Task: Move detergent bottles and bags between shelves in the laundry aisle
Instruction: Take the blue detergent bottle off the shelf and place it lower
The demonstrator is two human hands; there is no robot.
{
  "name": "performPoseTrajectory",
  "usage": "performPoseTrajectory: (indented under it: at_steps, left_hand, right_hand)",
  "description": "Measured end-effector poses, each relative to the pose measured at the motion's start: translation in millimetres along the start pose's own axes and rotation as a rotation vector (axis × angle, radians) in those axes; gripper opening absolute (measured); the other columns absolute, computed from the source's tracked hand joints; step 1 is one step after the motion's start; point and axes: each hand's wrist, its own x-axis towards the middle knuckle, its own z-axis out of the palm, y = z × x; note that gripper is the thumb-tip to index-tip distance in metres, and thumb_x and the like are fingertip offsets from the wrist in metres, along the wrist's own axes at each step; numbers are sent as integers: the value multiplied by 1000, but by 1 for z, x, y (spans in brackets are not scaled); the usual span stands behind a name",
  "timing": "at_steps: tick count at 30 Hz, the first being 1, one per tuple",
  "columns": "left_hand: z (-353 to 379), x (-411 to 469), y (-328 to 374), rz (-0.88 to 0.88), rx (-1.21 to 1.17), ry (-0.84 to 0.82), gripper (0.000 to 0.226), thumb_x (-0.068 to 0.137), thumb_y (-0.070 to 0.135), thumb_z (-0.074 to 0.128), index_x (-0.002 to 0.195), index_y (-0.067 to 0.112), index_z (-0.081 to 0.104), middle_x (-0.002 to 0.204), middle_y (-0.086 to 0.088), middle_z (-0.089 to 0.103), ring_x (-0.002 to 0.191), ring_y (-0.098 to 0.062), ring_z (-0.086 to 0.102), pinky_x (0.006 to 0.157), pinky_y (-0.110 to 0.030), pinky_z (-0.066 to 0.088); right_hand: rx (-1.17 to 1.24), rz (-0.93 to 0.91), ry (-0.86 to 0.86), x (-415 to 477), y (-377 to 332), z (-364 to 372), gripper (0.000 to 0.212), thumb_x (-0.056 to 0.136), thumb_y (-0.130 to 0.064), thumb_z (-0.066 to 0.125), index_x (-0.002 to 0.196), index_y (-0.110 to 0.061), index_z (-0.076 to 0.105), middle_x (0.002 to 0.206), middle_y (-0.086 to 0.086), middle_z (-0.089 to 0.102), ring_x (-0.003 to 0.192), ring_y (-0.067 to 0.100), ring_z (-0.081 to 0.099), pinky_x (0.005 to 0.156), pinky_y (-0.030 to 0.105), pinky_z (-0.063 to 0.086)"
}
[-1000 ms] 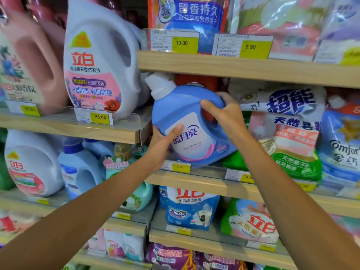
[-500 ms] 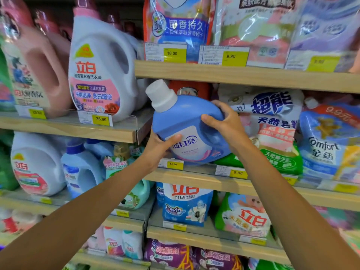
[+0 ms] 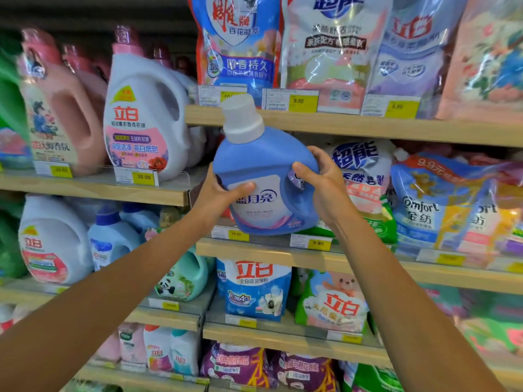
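A blue detergent bottle [image 3: 263, 162] with a white cap and a white label is held in the air in front of the middle wooden shelf [image 3: 353, 258]. My left hand [image 3: 218, 196] grips its lower left side, thumb across the label. My right hand [image 3: 322, 185] holds the handle side on the right. The bottle tilts slightly left, its cap reaching the edge of the upper shelf [image 3: 368, 128]. Detergent bags [image 3: 359, 171] lie on the middle shelf behind it.
A large white bottle [image 3: 141, 120] and a pink bottle [image 3: 62, 108] stand on the left shelf. Refill bags [image 3: 237, 43] fill the upper shelf. Comfort bags [image 3: 441, 205] sit at the right. Lower shelves hold more bottles and bags [image 3: 254, 290].
Both hands have lifted the blue bottle up and out from the middle shelf, turning it more upright. The view has tilted upward.
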Motion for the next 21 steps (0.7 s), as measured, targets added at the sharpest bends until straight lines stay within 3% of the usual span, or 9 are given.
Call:
performPoseTrajectory:
  at_steps: [3, 7, 9, 13, 16, 19, 21]
  left_hand:
    - [-7, -20, 4, -18, -30, -11, 84, 65, 28, 78, 139, 22, 39, 133, 0, 59, 118, -16, 60, 89, -37, 55]
    - [-24, -52, 15, -41, -44, -10, 72, 64, 27, 80, 130, 26, 49, 122, 8, 66, 106, -7, 65, 74, -22, 57]
    - [-37, -71, 22, -51, -40, -16, 59, 62, 27, 80, 116, 35, 55, 109, 17, 69, 96, 0, 68, 72, -21, 56]
    - [-78, -119, 24, -132, -37, -15, 53, 76, 16, 76, 119, 34, 51, 121, 6, 64, 104, -12, 64, 81, -33, 53]
    - [-115, -165, 20, -176, -24, 2, 40, 77, 17, 77, 106, 36, 56, 111, 8, 67, 97, -11, 66, 80, -34, 54]
    - [-153, -216, 8, -240, -15, 13, 44, 76, 18, 78, 114, 26, 57, 110, 5, 69, 93, -10, 70, 72, -26, 57]
    - [-178, -250, -4, -288, -27, 22, 42, 75, 19, 79, 110, 29, 57, 106, 10, 70, 87, -5, 71, 67, -22, 57]
  right_hand:
    - [-13, 23, 22, -18, -9, 10, 25, 86, -9, 66, 108, -16, 57, 102, 3, 63, 95, 21, 60, 85, 35, 50]
    - [19, 83, 52, -50, -14, 33, 20, 88, -6, 63, 106, -9, 55, 103, 12, 61, 98, 26, 58, 94, 46, 47]
    - [45, 120, 70, -70, -15, 50, 19, 88, -6, 62, 106, -7, 55, 100, 11, 61, 96, 27, 58, 92, 44, 47]
    - [53, 180, 113, -115, -11, 95, 16, 88, -6, 62, 103, -8, 58, 90, 6, 63, 82, 20, 60, 82, 34, 48]
    - [62, 246, 143, -157, 1, 134, 7, 88, -9, 64, 91, -15, 60, 85, 1, 64, 78, 16, 60, 80, 32, 48]
    - [62, 344, 148, -205, 22, 170, 7, 87, -14, 66, 91, -14, 60, 90, 3, 64, 90, 24, 60, 89, 42, 47]
    - [76, 415, 144, -237, 36, 192, 9, 87, -15, 66, 93, -10, 60, 95, 7, 64, 96, 27, 59, 91, 45, 46]
